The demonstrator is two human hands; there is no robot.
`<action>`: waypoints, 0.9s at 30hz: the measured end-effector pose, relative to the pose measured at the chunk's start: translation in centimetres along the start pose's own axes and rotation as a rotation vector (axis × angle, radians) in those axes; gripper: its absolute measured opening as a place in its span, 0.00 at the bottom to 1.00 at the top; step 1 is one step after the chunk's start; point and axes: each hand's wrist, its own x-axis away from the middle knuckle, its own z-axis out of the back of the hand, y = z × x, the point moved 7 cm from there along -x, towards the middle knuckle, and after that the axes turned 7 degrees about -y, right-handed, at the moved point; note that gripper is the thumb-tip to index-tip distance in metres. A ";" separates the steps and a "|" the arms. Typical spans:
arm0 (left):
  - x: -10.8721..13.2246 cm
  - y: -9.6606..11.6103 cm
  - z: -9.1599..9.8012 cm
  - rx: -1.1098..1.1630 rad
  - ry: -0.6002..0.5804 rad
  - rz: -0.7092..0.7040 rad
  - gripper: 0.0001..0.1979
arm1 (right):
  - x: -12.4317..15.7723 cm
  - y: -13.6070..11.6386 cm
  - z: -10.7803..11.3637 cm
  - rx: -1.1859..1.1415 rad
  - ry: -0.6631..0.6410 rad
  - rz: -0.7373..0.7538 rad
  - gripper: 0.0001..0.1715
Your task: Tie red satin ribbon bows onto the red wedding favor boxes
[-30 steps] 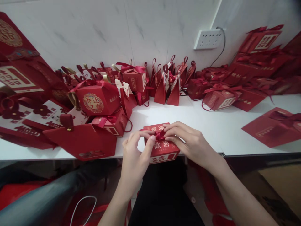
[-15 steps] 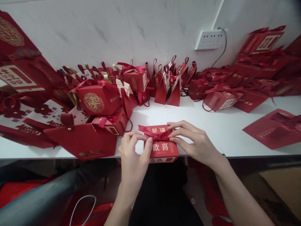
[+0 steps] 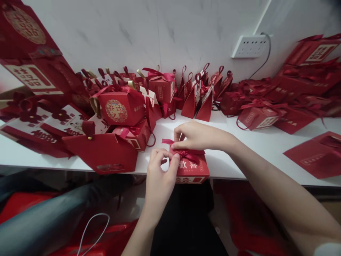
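Head view: left hand (image 3: 160, 172) and right hand (image 3: 193, 136), fingers narrowed, pinch the red ribbon (image 3: 188, 155) on a gift box (image 3: 194, 171) at lower centre, marked 歡喜; another red box (image 3: 123, 108), centre left, reads 乔迁之喜.

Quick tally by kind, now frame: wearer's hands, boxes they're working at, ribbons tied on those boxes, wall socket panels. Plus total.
Hands: 2 (left hand, right hand)
Boxes at the hands: 1 (red box)
Ribbons on it: 1 (dark pink ribbon)
Socket panels: 1 (white socket panel)
Total: 5
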 end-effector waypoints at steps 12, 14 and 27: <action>-0.5 -0.1 -0.5 0.081 -0.028 0.000 0.10 | 10.3 -0.5 -1.1 -0.133 0.651 -0.203 0.07; -0.6 -0.1 -0.5 0.085 -0.029 -0.007 0.10 | 10.7 -1.0 -2.6 -0.092 0.666 -0.194 0.08; -1.4 -1.6 -0.8 0.162 -0.036 0.027 0.12 | 10.6 -0.8 -2.9 0.044 0.696 0.009 0.08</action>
